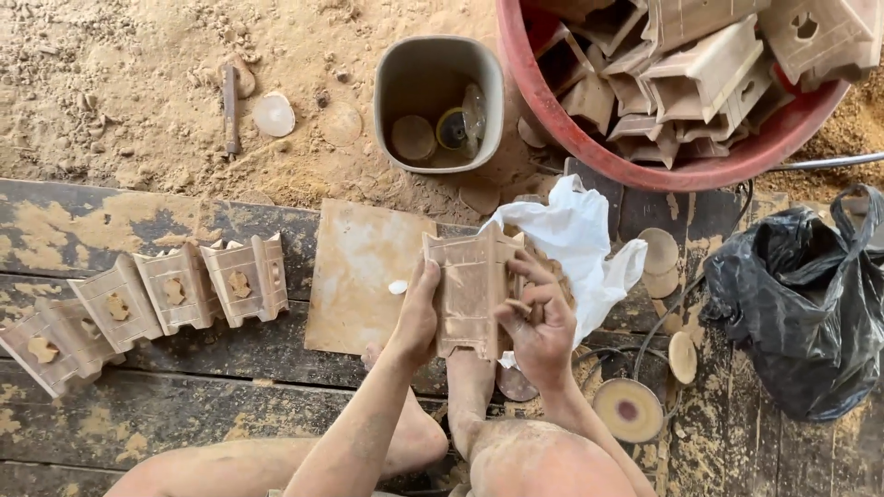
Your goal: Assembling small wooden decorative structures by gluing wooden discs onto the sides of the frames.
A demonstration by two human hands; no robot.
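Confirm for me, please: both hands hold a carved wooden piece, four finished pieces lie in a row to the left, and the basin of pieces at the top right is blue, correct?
Not quite: the basin is red, not blue, as the head view shows. The rest stands: the left hand and right hand hold a carved wooden piece, and four pieces lie in a row to the left.

Dark worn floor planks [184,387] dusted with sawdust, sandy sawdust-covered ground [120,83] beyond, even daylight, no walls visible

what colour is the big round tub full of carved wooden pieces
Red: the big round plastic tub shows it along its rim, top right in the head view.
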